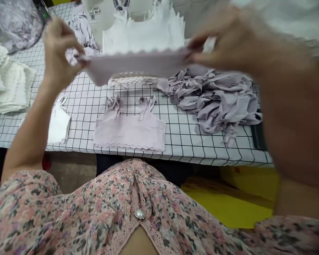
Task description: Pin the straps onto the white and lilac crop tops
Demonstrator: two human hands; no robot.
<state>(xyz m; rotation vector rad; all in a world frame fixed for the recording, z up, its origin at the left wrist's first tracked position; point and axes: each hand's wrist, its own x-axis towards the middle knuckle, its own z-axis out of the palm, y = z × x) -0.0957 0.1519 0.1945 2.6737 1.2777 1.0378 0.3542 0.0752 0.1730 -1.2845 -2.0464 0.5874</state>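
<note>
One mauve cloth piece [138, 63] with a scalloped upper edge is stretched in the air, beyond the flat lilac top [130, 132] that lies on the checked tablecloth [180, 141]. The left hand [60, 53] pinches one end between thumb and fingers; the right hand [228, 39], blurred, grips the other end. To the right of the flat lilac top lies a tangled lilac heap [215, 99]; just to its left is a small white garment [59, 124], and farther left a pile of white pieces [9, 85]. Well beyond it, partly behind the stretched cloth, are white strappy tops [143, 33].
</note>
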